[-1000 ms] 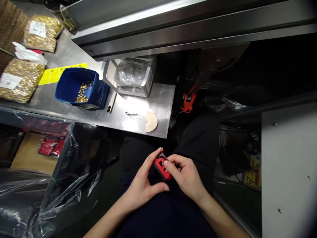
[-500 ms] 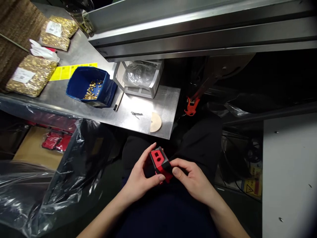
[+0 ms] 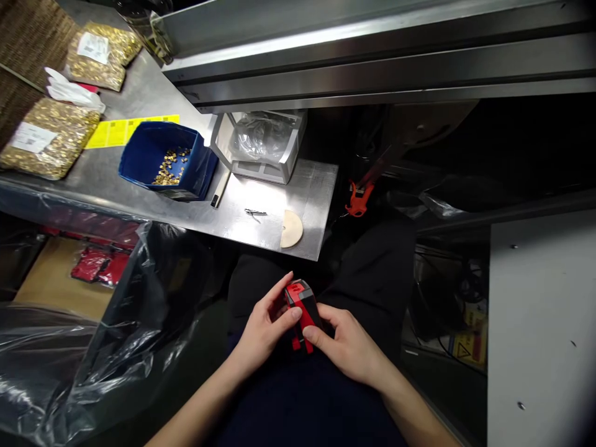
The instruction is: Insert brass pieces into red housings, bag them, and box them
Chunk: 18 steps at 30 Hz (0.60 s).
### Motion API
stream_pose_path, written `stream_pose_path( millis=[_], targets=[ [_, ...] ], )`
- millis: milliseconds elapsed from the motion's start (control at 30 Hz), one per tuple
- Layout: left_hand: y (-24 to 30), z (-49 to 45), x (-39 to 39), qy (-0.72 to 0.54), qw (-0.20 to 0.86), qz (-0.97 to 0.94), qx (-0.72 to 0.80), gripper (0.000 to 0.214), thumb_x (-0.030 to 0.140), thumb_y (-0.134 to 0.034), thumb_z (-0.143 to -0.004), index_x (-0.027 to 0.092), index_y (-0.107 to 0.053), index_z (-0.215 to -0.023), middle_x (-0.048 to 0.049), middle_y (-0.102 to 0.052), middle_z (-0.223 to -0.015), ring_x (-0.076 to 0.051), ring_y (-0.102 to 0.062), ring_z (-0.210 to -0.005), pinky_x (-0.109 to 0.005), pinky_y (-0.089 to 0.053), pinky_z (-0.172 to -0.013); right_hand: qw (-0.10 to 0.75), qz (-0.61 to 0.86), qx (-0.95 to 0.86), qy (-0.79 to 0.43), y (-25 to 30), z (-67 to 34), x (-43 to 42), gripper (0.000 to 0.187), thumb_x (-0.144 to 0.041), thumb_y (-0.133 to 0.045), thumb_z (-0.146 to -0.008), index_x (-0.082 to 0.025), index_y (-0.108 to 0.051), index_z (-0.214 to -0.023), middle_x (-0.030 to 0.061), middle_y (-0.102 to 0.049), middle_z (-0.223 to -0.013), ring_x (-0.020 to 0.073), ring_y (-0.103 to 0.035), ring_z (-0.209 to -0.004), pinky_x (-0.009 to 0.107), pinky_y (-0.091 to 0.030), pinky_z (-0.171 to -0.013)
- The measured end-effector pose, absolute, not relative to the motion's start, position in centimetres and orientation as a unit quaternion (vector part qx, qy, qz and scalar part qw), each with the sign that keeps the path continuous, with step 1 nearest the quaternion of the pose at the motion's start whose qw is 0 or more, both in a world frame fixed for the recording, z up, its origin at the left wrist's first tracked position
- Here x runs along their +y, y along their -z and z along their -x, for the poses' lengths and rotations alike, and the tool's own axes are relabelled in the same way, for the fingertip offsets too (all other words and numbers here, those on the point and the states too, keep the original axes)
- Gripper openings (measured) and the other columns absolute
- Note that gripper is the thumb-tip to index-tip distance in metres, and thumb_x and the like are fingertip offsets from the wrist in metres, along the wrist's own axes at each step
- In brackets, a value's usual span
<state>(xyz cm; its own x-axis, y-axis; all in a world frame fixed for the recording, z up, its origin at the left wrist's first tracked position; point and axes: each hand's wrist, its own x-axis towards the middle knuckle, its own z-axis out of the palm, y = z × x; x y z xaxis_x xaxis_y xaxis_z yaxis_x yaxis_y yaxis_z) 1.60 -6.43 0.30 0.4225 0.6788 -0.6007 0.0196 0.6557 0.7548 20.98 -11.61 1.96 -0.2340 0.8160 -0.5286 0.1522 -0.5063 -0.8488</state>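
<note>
Red/blk unit [image 3: 307, 303] held | blue bin [image 3: 142, 155]: gold pcs [image 3: 168, 172] | gry bin [image 3: 257, 172]: prob. bag [image 3: 261, 136]

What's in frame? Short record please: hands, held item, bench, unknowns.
Left hand: gripping red-and-black device, thumb on near side
Right hand: on same device, thumb at its lower part
Device position: off the bench
Bench: blue bin holding gold-coloured pieces; pale half-disc near edge
Grey container: clear bag inside
Unknown: device type
</note>
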Motion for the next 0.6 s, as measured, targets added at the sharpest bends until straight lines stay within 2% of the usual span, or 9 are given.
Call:
stream_pose_path(
  millis=[200,300,433,500,600],
  targets=[
    [0.8,-1.9,-6.3,-0.214,0.746,-0.346,0.528,0.052,0.044,-0.073,-0.089,0.023,-0.066,-0.135,-0.0099,-0.071,-0.133,-0.031,-0.065,-0.123,-0.042,-0.049,-0.109,0.285,0.543,-0.387,-0.688,-0.7,-20.5,-11.7,0.039,-0.054,-0.059,-0.097,-0.019,-0.073,-0.104,0.0033,-0.074,-0.092,0.0203,-0.067,-0.084,0.030,-0.053,-0.076],
    [1.2,-1.8,-6.1,-0.234,0.757,-0.266,0.549,0.049,0.044,-0.075,-0.089,0.022,-0.068,-0.132,-0.0105,-0.075,-0.123,-0.026,-0.072,-0.105,-0.036,-0.056,-0.094,0.294,0.532,-0.400,-0.686,-0.6,-20.8,-11.6,0.038,-0.053,-0.053,-0.101,-0.021,-0.072,-0.110,0.0035,-0.074,-0.098,0.0201,-0.067,-0.090,0.031,-0.052,-0.083],
    [1.4,-1.8,-5.8,-0.261,0.776,-0.165,0.550,0.045,0.041,-0.075,-0.089,0.018,-0.069,-0.128,-0.0058,-0.077,-0.093,-0.013,-0.068,-0.069,-0.024,-0.056,-0.067,0.249,0.545,-0.472,-0.647,-0.7,-21.2,-11.8,0.024,-0.043,-0.071,-0.092,-0.025,-0.072,-0.107,0.0016,-0.071,-0.102,0.0191,-0.065,-0.094,0.029,-0.050,-0.085],
    [1.3,-1.9,-5.6,-0.264,0.780,-0.140,0.550,0.042,0.040,-0.074,-0.090,0.018,-0.069,-0.126,-0.0038,-0.075,-0.085,-0.011,-0.065,-0.064,-0.020,-0.052,-0.058,0.231,0.545,-0.509,-0.625,-0.6,-21.1,-11.8,0.019,-0.037,-0.077,-0.088,-0.026,-0.072,-0.103,0.0009,-0.070,-0.103,0.0196,-0.064,-0.097,0.030,-0.049,-0.087],
    [1.2,-2.1,-5.5,-0.262,0.782,-0.125,0.552,0.040,0.040,-0.074,-0.090,0.018,-0.069,-0.124,-0.0044,-0.075,-0.086,-0.011,-0.065,-0.065,-0.019,-0.051,-0.054,0.222,0.555,-0.549,-0.584,-0.2,-20.6,-11.8,0.015,-0.029,-0.078,-0.087,-0.026,-0.071,-0.100,0.0002,-0.071,-0.102,0.0198,-0.063,-0.097,0.031,-0.047,-0.088]
  ],
)
